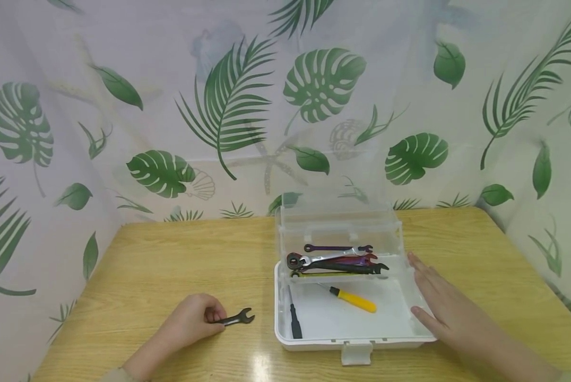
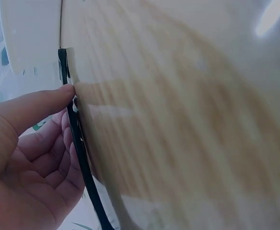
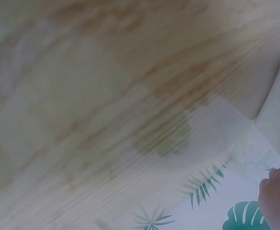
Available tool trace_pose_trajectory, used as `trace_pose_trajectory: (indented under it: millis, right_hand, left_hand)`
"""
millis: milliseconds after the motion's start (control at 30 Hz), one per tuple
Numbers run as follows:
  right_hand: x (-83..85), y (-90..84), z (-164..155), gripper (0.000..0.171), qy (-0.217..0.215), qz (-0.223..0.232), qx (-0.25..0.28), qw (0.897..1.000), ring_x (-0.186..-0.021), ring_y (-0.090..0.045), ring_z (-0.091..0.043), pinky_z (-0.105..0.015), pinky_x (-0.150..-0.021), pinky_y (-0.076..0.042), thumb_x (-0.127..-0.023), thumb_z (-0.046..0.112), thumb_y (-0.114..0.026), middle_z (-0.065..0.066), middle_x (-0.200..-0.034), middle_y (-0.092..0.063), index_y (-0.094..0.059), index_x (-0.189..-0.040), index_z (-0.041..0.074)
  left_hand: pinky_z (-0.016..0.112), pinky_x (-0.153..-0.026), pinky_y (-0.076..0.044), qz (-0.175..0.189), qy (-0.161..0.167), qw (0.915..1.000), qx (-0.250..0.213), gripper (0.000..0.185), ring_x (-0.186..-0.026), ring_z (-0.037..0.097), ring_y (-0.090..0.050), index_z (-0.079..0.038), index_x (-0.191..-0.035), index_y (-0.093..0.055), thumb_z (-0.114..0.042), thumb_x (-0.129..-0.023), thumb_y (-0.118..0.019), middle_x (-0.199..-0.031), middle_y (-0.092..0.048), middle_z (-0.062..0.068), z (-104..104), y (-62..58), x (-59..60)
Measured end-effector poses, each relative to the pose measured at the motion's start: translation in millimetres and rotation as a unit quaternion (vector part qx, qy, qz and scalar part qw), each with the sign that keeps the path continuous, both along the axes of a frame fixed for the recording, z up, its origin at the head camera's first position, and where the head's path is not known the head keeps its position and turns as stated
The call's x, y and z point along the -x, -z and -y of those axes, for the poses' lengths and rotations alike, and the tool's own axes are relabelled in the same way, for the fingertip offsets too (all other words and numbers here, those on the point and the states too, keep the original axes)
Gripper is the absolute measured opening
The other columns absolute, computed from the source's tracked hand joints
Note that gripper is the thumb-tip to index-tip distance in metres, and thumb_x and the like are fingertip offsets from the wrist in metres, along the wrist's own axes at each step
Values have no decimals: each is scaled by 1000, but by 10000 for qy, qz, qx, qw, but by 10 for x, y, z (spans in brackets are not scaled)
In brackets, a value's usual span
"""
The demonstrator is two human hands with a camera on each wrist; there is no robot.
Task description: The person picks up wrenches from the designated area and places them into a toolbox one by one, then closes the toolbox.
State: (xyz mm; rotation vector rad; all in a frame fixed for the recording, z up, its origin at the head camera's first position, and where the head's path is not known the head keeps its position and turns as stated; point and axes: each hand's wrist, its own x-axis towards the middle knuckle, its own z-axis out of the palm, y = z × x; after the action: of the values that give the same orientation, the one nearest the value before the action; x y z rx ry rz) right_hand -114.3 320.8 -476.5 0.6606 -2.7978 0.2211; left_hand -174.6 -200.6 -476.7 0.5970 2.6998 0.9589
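A small black wrench [image 1: 236, 318] lies on the wooden table [image 1: 171, 265], left of a white plastic toolbox [image 1: 285, 329] with its clear lid raised. My left hand [image 1: 195, 318] pinches the wrench's handle end; in the left wrist view the thumb [image 2: 29, 108] presses the black wrench [image 2: 80, 143] against the table. My right hand [image 1: 440, 300] lies flat with straight fingers against the box's right side. Inside, several wrenches [image 1: 335, 261] sit on the upper tray, and a yellow-handled screwdriver [image 1: 352, 300] and a black tool [image 1: 295, 321] lie on the floor.
A leaf-patterned curtain [image 1: 228, 106] hangs behind and beside the table. The box's front latch [image 1: 356, 353] hangs open toward me. Bare tabletop stretches to the left and far right of the box.
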Motion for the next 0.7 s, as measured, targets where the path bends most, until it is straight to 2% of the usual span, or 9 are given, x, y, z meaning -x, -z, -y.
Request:
trace_pose_trajectory:
  millis: [233, 367, 700]
  right_hand:
    - [-17, -2, 2, 85, 80, 115, 7, 9999, -163, 8, 2, -4, -121, 12, -106, 33, -63, -7, -181, -10, -15, -170, 4]
    - [-5, 3, -1, 86, 8, 2, 35, 10000, -163, 8, 3, -5, -122, 11, -105, 32, -64, -7, -181, -11, -16, -170, 4]
    - [2, 6, -14, 86, -134, -154, 74, 9998, -162, 10, 5, -6, -124, 10, -103, 29, -67, -9, -180, -14, -18, -169, 2]
  left_hand:
    - [19, -63, -50, -61, -125, 9999, 94, 17, -70, 7, -56, -11, -83, -75, -1, -81, -88, -77, -66, -5, -17, -9, -24]
    - [19, -63, -50, -76, -189, 9997, 144, 17, -71, 7, -57, -12, -83, -75, -2, -81, -89, -77, -66, -6, -28, -17, -27]
    - [18, -66, -53, 92, 29, 9999, -73, 14, -74, 6, -60, -8, -88, -77, 0, -82, -87, -81, -72, -4, 6, -36, 2]
